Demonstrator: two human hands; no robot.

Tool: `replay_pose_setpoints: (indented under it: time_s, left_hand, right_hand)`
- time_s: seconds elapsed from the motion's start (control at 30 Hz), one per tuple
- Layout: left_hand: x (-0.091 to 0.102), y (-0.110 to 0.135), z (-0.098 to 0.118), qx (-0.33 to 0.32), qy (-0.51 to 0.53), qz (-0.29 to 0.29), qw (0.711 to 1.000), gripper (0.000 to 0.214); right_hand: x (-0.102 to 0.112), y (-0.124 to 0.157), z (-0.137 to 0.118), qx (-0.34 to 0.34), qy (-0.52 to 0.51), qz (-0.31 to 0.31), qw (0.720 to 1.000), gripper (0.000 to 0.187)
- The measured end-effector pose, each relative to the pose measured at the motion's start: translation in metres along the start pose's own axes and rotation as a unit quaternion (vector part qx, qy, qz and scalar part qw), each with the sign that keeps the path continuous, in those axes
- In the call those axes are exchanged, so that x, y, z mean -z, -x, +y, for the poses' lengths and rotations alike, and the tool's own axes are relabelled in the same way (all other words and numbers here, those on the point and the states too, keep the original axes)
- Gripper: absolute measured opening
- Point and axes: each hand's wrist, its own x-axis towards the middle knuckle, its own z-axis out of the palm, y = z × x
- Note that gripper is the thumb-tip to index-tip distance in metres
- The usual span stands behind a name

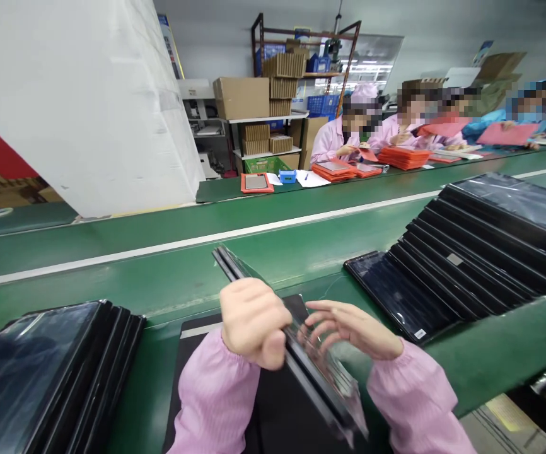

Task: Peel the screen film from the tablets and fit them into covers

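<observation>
My left hand (253, 321) is closed around the edge of a thin black tablet-like panel (235, 265), which stands on edge and tilts away from me. A clear plastic film or bag (334, 369) covers the panel's right face. My right hand (353, 328) rests against that film with fingers spread and slightly curled. Both arms wear pink sleeves. Beneath the hands lies a black mat (282, 403) on the green bench.
A fanned row of black panels (466, 265) lies to the right, and another stack in film (50, 372) to the left. A green conveyor belt (159, 233) runs across. Beyond it, several people in pink and blue handle orange trays (403, 157). Shelves with cartons (282, 82) stand behind.
</observation>
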Motion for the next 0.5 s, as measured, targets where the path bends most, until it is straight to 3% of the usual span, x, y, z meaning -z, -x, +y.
replay_pose_setpoints:
  time_s: [0.1,0.2,0.27,0.3,0.37,0.43,0.5]
  left_hand:
    - [0.000,-0.001,0.021,-0.143,-0.029,-0.044,0.988,0.058]
    - [-0.001,-0.002,0.034,-0.131,-0.007,-0.096,0.987,0.065]
    - [0.003,0.001,0.034,-0.095,0.024,-0.118,0.988,0.072]
    - [0.007,0.004,0.031,-0.075,0.032,-0.109,0.991,0.074]
    - [0.018,0.017,0.023,-0.009,0.026,-0.033,0.999,0.073]
    - [0.033,0.038,0.014,0.120,0.032,0.048,0.991,0.069]
    - [0.047,0.064,0.009,0.291,0.142,0.019,0.946,0.070]
  right_hand:
    - [-0.032,0.009,0.024,-0.044,-0.130,0.057,0.989,0.063]
    - [-0.063,0.025,0.026,-0.039,-0.145,0.105,0.983,0.053]
    - [-0.073,0.033,0.019,-0.034,-0.144,0.125,0.981,0.049]
    - [-0.074,0.035,0.015,-0.027,-0.136,0.131,0.982,0.050]
    - [-0.073,0.034,0.008,-0.006,-0.109,0.149,0.983,0.052]
    - [-0.069,0.028,0.004,0.019,-0.060,0.194,0.979,0.054]
    - [-0.067,0.019,0.003,0.045,0.010,0.253,0.966,0.056]
